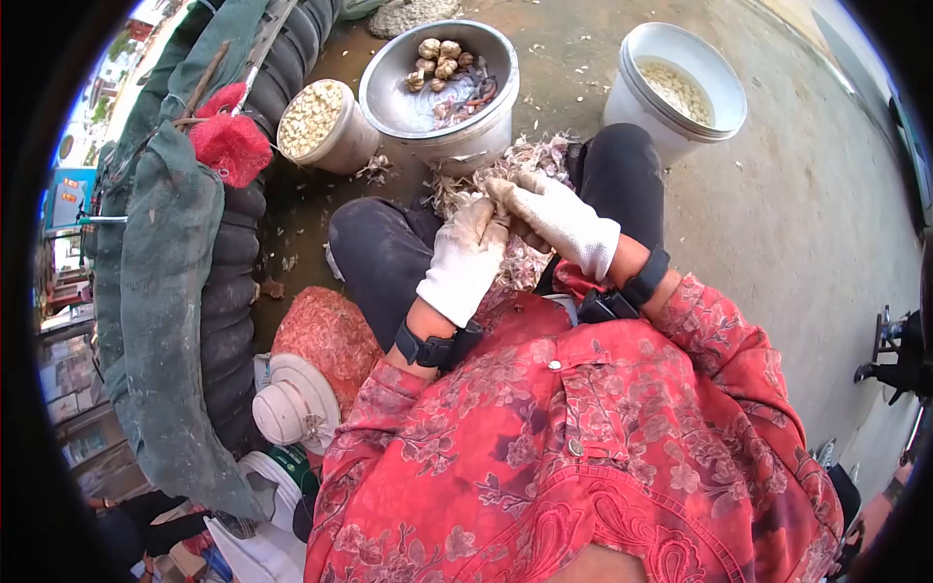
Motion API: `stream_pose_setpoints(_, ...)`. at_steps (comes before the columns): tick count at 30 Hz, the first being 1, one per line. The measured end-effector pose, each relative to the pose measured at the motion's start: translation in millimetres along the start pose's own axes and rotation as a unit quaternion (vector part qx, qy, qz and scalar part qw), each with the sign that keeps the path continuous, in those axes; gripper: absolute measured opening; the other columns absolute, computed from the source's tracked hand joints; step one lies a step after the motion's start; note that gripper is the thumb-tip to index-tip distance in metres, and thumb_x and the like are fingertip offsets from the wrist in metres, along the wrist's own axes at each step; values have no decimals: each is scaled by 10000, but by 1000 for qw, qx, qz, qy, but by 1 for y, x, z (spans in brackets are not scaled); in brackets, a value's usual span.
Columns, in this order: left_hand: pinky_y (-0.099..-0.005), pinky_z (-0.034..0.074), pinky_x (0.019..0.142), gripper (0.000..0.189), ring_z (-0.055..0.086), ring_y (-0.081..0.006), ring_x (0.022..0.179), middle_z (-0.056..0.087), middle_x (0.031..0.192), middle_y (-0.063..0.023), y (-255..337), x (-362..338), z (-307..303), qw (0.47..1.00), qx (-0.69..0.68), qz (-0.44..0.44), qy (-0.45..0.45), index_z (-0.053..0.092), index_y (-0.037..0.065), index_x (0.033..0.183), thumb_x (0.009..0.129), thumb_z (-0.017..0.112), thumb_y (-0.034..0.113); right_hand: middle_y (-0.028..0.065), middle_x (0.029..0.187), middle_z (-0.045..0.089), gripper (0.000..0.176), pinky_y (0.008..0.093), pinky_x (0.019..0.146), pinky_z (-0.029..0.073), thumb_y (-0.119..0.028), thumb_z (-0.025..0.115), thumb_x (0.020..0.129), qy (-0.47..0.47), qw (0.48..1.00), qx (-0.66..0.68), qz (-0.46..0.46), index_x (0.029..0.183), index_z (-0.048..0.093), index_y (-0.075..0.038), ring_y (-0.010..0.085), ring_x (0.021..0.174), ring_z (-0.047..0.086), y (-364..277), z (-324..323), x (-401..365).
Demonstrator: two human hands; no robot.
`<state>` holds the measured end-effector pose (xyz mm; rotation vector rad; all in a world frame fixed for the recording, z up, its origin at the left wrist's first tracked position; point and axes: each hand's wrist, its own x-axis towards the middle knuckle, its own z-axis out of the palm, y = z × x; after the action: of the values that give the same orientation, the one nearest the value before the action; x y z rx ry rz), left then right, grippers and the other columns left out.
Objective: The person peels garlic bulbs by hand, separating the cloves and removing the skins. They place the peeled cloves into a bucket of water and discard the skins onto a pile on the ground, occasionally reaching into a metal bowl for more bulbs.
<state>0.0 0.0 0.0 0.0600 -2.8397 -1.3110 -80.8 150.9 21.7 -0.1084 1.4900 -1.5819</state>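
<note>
My left hand [465,255] and my right hand [561,216], both in white work gloves soiled at the fingers, meet above my lap. Their fingers are closed and pressed together, and whatever lies between them is hidden. Under and around the hands is a heap of garlic skins [525,264], with more peel spread between my knees. Just beyond stands a wide metal basin [394,102] on top of a white bucket [476,154]. Several whole garlic bulbs [445,68] and some loose purplish skins [466,109] lie in the basin.
Peeled garlic cloves [311,119] fill a small bucket at left; another white bucket [637,102] at right holds cloves in what looks like liquid. A red mesh sack [326,335] lies by my left side. Stacked tyres [231,291] under green cloth [170,253] line the left.
</note>
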Motion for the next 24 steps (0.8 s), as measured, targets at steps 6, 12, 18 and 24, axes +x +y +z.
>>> stream_pose_setpoints(6, -273, 465, 710, 213, 555, -126, 786, 618, 896, -45, 12, -3, -6, 986, -163, -8, -23, 584, 44, 1089, 940, 516, 178, -4, 758, 546, 330, 221, 466, 366, -356, 591, 914, 27, 999, -21, -29, 1003, 565, -39, 61, 545, 455, -6, 7, -8)
stream_pose_setpoints(12, -258, 452, 738, 215, 537, -97, 821, 600, 907, -21, 3, 0, 4, 956, -285, -69, -6, 592, 29, 1053, 924, 546, 195, -35, 695, 546, 266, 195, 415, 287, -334, 558, 945, 44, 998, 30, -46, 1022, 556, -80, 33, 476, 394, -7, 11, -9)
stream_pose_setpoints(18, -395, 458, 726, 118, 577, -333, 811, 574, 840, -164, 14, 0, -2, 996, -41, 45, 65, 570, 29, 918, 897, 568, 145, 7, 742, 579, 273, 212, 500, 386, -306, 546, 949, 104, 986, -61, -118, 1028, 582, -47, 51, 579, 475, -1, 17, -7)
stream_pose_setpoints(24, -450, 454, 703, 129, 575, -384, 846, 563, 851, -180, 14, -2, 7, 993, 0, 57, 104, 530, 51, 986, 879, 562, 115, 165, 885, 648, 309, 336, 751, 483, -284, 525, 939, 143, 973, -101, -150, 1024, 591, 6, 198, 811, 606, 12, 18, 1)
